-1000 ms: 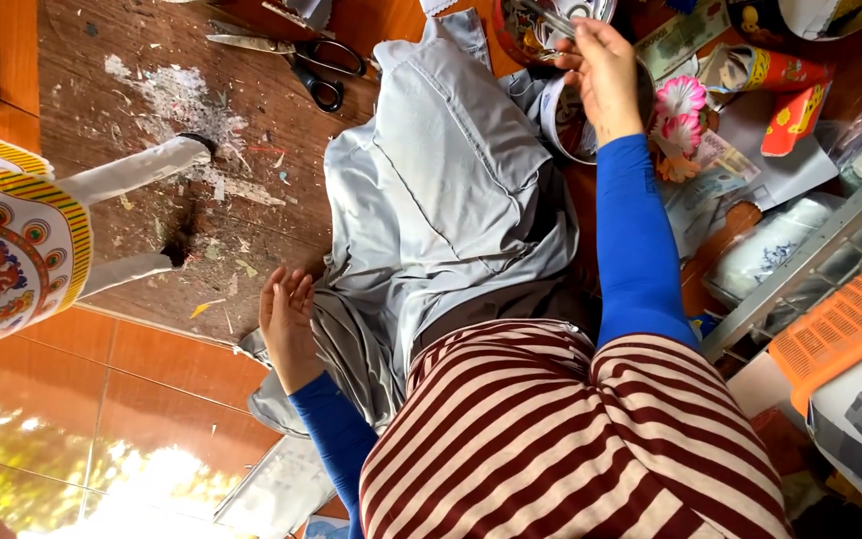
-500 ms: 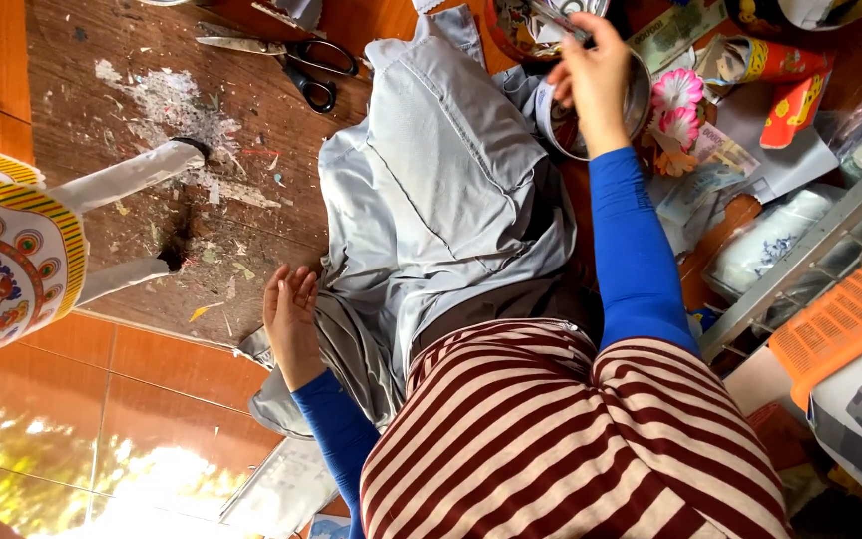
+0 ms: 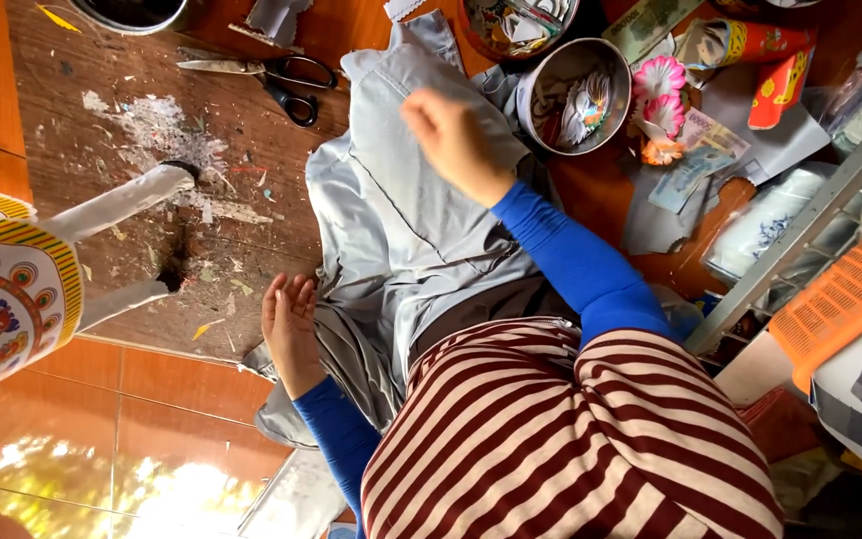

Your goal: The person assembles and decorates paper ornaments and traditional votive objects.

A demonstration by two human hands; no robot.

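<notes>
A grey garment (image 3: 401,220) lies spread over a scratched wooden board (image 3: 152,200) and my lap. My left hand (image 3: 289,327) rests flat on the garment's lower left edge, fingers together, holding nothing. My right hand (image 3: 456,140) hovers over the garment's upper part, blurred by motion, fingers curled; whether anything small is in it cannot be made out. Both arms wear blue sleeves under a striped red and white top (image 3: 571,439).
Black-handled scissors (image 3: 286,85) lie on the board above the garment. A round metal tin (image 3: 621,95) with scraps, pink paper flowers (image 3: 660,80) and banknotes (image 3: 685,170) sit at the right. An orange basket (image 3: 840,299) and metal rack (image 3: 790,250) stand further right. A painted ceramic piece (image 3: 12,289) is at left.
My right hand has drawn back from the round tin and now hangs over the grey garment. The left hand stays on the cloth's edge.
</notes>
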